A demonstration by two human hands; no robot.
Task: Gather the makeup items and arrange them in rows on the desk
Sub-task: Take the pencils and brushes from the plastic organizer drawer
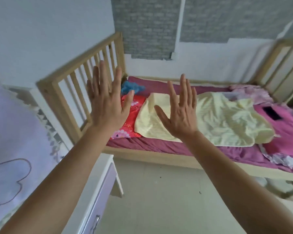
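Observation:
My left hand [107, 100] and my right hand [180, 112] are both raised in front of me, backs toward the camera, fingers straight and spread, holding nothing. They hang in the air over the near side of a bed. The desk [98, 179], white with a lilac cloth on top and a lilac drawer front, is at the lower left under my left forearm. No makeup items show in this view.
A wooden bed [159, 156] with slatted ends stands ahead, with a purple sheet, a pale yellow blanket [223, 120], a red flowered pillow [134, 115], a pink pillow with a dark phone [273, 113] on it. Tiled floor [159, 200] lies between desk and bed.

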